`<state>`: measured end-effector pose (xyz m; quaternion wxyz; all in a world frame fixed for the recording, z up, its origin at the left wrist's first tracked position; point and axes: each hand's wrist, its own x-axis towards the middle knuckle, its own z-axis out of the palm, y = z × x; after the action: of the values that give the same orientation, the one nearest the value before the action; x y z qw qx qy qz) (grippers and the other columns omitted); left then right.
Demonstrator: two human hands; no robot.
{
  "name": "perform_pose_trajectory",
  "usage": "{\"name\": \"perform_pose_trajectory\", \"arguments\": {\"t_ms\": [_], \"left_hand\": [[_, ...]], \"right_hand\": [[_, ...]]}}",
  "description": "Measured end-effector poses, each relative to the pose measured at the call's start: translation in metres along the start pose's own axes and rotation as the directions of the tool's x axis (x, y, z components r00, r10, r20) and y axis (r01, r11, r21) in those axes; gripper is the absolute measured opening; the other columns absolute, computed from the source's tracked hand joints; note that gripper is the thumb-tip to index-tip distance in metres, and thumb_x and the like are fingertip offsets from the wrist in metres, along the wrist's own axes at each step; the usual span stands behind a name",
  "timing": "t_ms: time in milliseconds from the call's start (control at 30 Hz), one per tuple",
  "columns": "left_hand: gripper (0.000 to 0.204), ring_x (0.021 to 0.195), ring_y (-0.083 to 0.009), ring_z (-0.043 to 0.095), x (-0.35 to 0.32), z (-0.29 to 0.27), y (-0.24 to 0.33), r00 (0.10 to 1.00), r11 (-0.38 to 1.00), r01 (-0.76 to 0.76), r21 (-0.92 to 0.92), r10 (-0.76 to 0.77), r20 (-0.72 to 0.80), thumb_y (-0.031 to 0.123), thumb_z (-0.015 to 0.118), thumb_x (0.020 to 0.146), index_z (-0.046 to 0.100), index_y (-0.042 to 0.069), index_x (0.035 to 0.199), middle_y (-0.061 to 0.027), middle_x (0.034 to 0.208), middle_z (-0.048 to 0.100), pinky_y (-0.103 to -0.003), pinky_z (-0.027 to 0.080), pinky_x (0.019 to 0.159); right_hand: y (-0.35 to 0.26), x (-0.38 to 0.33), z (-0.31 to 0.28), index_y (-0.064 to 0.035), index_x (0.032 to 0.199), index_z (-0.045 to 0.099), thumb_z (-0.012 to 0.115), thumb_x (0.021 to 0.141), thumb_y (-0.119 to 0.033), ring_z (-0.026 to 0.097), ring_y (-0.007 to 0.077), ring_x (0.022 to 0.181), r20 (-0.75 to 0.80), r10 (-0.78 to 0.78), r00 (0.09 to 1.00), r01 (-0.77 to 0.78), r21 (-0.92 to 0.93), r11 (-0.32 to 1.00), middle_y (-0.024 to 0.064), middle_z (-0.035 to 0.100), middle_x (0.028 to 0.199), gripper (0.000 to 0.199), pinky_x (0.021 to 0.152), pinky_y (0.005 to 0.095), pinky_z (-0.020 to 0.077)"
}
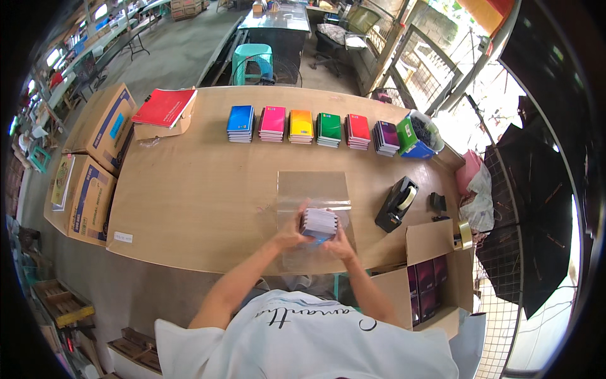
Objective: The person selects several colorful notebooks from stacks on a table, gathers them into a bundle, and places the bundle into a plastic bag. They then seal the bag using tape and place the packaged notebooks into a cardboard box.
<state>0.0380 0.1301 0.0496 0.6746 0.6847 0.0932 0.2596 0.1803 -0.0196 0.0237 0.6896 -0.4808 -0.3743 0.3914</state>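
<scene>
Between my left hand and my right hand is a stack of small notebooks, its pale page edges facing up. Fingers of both hands wrap round its sides. Beneath it on the table lies a clear plastic sheet or bag, partly covered by my hands. Farther off, a row of notebook piles runs left to right: blue, pink, yellow, green, red and purple.
Right of the sheet stands a black tape dispenser. A green-and-blue bin ends the row. An open cardboard box with dark purple packs sits at the near right. Cardboard boxes line the left edge, near a red book.
</scene>
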Motion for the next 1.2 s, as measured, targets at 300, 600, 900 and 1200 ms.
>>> {"name": "perform_pose_trajectory", "arguments": {"t_ms": [300, 600, 900, 1200], "left_hand": [[0.074, 0.121, -0.0282, 0.043, -0.009, 0.015, -0.006, 0.975, 0.999, -0.006, 0.032, 0.013, -0.222, 0.005, 0.082, 0.062, 0.042, 0.009, 0.124, -0.0144, 0.131, 0.037, -0.037, 0.041, 0.101], [0.057, 0.122, -0.0317, 0.039, -0.026, -0.005, 0.029, 0.95, 0.735, -0.288, 0.614, 0.299, 0.089, 0.023, 0.08, 0.069, 0.054, 0.016, 0.119, -0.0134, 0.129, 0.037, -0.048, 0.035, 0.1], [0.067, 0.138, -0.0305, 0.024, 0.022, -0.04, 0.081, 0.751, 0.418, -0.577, 0.701, -0.064, 0.657, 0.037, 0.081, 0.063, 0.057, 0.035, 0.126, -0.0085, 0.151, 0.024, -0.054, 0.024, 0.108], [0.06, 0.142, -0.0337, 0.016, 0.001, -0.017, 0.029, 0.917, 0.495, -0.399, 0.772, 0.217, 0.335, 0.038, 0.081, 0.064, 0.06, 0.03, 0.121, -0.0114, 0.152, 0.02, -0.061, 0.01, 0.111]], "right_hand": [[-0.041, 0.005, 0.014, -0.0069, 0.138, 0.037, 0.087, 0.055, -0.048, 0.032, 0.0265, 0.135, -0.152, -0.253, 0.955, 0.223, -0.192, 0.956, 0.0132, 0.039, 0.14, 0.105, 0.112, 0.0431, 0.0263], [-0.183, 0.058, 0.014, -0.0155, 0.1, 0.065, 0.072, 0.065, -0.013, 0.058, 0.0208, 0.096, 0.612, 0.242, 0.752, 0.627, -0.779, 0.022, -0.0022, 0.058, 0.112, 0.036, 0.079, 0.0392, 0.0482], [-0.143, 0.101, 0.02, -0.0081, 0.073, 0.059, 0.071, 0.067, -0.009, 0.057, 0.0252, 0.09, 0.763, 0.15, 0.629, 0.732, -0.646, 0.216, 0.0052, 0.054, 0.101, 0.013, 0.074, 0.0397, 0.0495], [-0.066, 0.079, -0.007, -0.018, 0.145, 0.025, 0.073, 0.066, 0.001, 0.057, 0.0191, 0.096, 0.286, 0.18, 0.941, -0.034, -0.45, 0.893, 0.0083, 0.058, 0.106, 0.094, 0.08, 0.0341, 0.0471]]}}
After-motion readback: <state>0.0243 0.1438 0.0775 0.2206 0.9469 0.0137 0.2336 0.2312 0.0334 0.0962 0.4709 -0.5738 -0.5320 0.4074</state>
